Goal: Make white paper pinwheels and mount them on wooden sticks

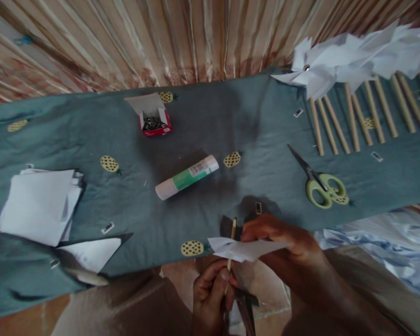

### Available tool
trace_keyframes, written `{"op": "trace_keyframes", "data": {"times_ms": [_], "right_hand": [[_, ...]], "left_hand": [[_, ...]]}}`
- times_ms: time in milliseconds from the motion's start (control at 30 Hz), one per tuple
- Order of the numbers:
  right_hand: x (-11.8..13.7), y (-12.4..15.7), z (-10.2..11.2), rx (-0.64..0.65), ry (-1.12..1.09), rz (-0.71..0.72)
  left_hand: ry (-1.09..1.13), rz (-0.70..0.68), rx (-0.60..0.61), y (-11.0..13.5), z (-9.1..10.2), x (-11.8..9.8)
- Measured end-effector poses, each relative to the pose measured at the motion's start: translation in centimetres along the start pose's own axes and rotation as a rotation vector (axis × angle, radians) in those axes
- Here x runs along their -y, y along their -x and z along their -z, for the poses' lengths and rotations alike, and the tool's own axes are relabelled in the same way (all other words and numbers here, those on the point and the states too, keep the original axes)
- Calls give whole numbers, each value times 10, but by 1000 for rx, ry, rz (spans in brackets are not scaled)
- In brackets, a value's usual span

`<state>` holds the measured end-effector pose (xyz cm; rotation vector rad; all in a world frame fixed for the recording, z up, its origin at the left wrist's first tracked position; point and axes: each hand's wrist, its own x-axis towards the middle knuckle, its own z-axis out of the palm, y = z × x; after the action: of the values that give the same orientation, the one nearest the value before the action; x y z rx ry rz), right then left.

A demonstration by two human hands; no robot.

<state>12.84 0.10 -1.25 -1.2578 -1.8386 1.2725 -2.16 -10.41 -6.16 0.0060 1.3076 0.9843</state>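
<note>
Over the near edge of the cloth, my left hand [213,289] is closed in a pinch around a thin wooden stick [234,228]. My right hand [283,238] grips a white paper pinwheel [243,250] from its right side. The pinwheel lies across the stick near its upper end; how the two are joined is hidden. Beyond the hands, a glue stick [187,177] with a green and white label lies on the cloth. Scissors [325,186] with green handles rest to the right, blades partly hidden from telling apart.
A red open box [156,123] of small metal pins or tacks stands at the back. Stacked white paper squares [38,203] lie at left beside a folded paper piece [94,252]. Several finished pinwheels [353,60] lie at back right. A pleated curtain [196,37] hangs behind the cloth-covered table.
</note>
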Motion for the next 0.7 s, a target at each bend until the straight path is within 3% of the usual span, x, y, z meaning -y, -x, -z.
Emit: {"op": "trace_keyframes", "data": {"times_ms": [167,500,700], "right_hand": [[3,1,-1,46,-108,-88],[1,-4,-5,-8,49,61],[-2,-3,-6,-48,42,74]], "left_hand": [[-43,12,-19,-1,-3,0],[-84,23,58,-4,1,5],[-77,64,-17,-1,0,3]]}}
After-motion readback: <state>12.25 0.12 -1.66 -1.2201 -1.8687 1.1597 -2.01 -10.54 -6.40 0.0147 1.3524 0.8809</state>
